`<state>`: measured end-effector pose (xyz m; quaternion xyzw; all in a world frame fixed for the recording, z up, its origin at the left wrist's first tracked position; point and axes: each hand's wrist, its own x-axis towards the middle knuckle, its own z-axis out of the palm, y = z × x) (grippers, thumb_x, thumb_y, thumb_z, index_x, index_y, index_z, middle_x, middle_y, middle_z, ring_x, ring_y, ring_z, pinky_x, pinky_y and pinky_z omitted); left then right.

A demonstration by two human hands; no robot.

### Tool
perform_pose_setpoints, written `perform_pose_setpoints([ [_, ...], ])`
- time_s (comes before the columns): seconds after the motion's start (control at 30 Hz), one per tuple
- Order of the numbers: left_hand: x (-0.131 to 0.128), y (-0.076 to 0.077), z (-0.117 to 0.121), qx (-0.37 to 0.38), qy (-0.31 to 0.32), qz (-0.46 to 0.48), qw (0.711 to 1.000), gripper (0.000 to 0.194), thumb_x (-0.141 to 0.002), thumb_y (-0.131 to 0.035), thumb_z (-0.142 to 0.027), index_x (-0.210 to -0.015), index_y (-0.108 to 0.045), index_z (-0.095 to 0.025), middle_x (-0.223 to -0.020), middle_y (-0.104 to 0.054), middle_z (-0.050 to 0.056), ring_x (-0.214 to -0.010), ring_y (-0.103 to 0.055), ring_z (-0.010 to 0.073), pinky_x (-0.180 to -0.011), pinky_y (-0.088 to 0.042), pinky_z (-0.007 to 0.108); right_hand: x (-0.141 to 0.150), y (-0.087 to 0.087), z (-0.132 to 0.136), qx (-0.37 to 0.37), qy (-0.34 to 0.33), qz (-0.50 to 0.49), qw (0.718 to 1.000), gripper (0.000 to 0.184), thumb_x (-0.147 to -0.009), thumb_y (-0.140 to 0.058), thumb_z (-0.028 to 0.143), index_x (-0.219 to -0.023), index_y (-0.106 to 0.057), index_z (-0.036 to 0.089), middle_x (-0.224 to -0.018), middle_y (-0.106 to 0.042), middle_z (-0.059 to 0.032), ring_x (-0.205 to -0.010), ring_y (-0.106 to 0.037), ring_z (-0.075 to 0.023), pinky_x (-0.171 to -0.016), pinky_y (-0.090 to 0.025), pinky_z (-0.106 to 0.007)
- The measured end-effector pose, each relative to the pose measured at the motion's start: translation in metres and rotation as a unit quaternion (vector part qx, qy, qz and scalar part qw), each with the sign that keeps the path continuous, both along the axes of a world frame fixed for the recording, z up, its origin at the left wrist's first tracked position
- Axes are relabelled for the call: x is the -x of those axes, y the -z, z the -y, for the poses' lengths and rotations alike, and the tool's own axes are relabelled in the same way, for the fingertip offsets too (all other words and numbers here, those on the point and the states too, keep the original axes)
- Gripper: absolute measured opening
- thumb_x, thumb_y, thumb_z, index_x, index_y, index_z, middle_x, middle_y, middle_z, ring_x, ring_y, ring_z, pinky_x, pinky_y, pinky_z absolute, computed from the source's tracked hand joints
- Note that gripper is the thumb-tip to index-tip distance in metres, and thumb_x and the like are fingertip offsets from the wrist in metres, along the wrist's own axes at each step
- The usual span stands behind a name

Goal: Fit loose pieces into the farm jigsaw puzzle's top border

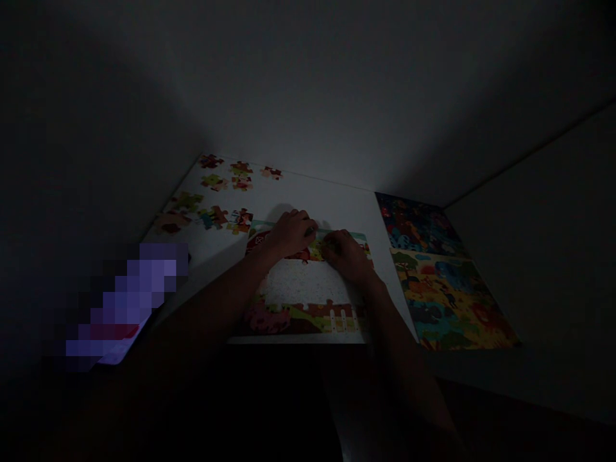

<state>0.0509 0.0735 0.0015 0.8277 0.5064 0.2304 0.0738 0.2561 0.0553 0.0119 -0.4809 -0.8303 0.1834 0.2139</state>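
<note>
A partly filled jigsaw puzzle (pixel 298 317) lies on the white table, its frame joined around a bare speckled middle. Over its upper edge, my left hand (pixel 294 232) has its fingers curled; a greenish bit shows by the fingertips, but what they hold is unclear. Close beside it on the right, my right hand (pixel 349 255) bends its fingers down onto a green puzzle piece (pixel 332 244) in the upper row. The fingers partly hide this piece. Dim light blurs the details.
Several loose puzzle pieces (pixel 214 183) are spread over the table's left side. Two finished picture puzzles, a dark one (pixel 416 224) and a yellow animal scene (pixel 447 298), lie at the right. A lit, pixelated screen (pixel 135 301) is at the left edge. A wall (pixel 298 96) stands behind.
</note>
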Motion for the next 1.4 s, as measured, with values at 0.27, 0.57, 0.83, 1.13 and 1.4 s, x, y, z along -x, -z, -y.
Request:
perform_pose_setpoints([
  [0.27, 0.0, -0.003, 0.002, 0.024, 0.035, -0.002, 0.999, 0.028, -0.09, -0.058, -0.03, -0.114, -0.07, -0.024, -0.113, -0.063, 0.008, -0.113, -0.055, 0.0261, -0.101, -0.039, 0.043, 0.001, -0.003, 0.0, 0.008, 0.001, 0.012, 1.0, 0.018, -0.09, -0.056, 0.033, -0.103, -0.061, 0.021, -0.101, -0.06, -0.008, -0.091, -0.059, -0.0222, -0.079, -0.045, -0.033],
  [0.57, 0.001, 0.0, 0.001, 0.035, 0.048, -0.007, 0.998, 0.03, -0.091, -0.059, -0.037, -0.118, -0.068, -0.028, -0.118, -0.061, 0.007, -0.116, -0.053, 0.0269, -0.102, -0.038, 0.044, 0.002, -0.006, 0.003, 0.007, -0.003, 0.009, 1.0, 0.016, -0.091, -0.057, 0.033, -0.1, -0.063, 0.021, -0.099, -0.06, -0.0068, -0.089, -0.059, -0.0211, -0.078, -0.045, -0.032],
  [0.83, 0.003, -0.005, 0.004, 0.04, 0.059, -0.002, 0.997, 0.03, -0.091, -0.059, -0.037, -0.117, -0.069, -0.026, -0.115, -0.062, 0.007, -0.113, -0.052, 0.0262, -0.102, -0.037, 0.042, 0.002, -0.01, 0.001, 0.011, -0.01, -0.004, 1.0, 0.017, -0.092, -0.053, 0.026, -0.098, -0.067, 0.02, -0.097, -0.063, -0.0072, -0.089, -0.059, -0.0204, -0.083, -0.045, -0.033],
  [1.13, 0.002, -0.009, 0.004, 0.051, 0.055, -0.022, 0.997, 0.031, -0.092, -0.059, -0.036, -0.12, -0.068, -0.027, -0.119, -0.061, 0.007, -0.114, -0.052, 0.0264, -0.101, -0.037, 0.043, 0.0, -0.006, -0.003, 0.018, -0.012, -0.029, 0.999, 0.021, -0.09, -0.055, 0.022, -0.098, -0.074, 0.02, -0.093, -0.066, -0.0071, -0.088, -0.06, -0.0209, -0.083, -0.045, -0.034],
  [1.4, 0.003, -0.007, 0.002, 0.045, 0.066, -0.028, 0.996, 0.028, -0.092, -0.062, -0.036, -0.117, -0.071, -0.028, -0.117, -0.061, 0.006, -0.114, -0.051, 0.0266, -0.101, -0.036, 0.043, -0.008, 0.002, -0.013, -0.013, 0.03, -0.061, 0.998, 0.022, -0.086, -0.057, 0.017, -0.1, -0.075, 0.017, -0.096, -0.067, -0.0071, -0.088, -0.06, -0.019, -0.084, -0.046, -0.032],
])
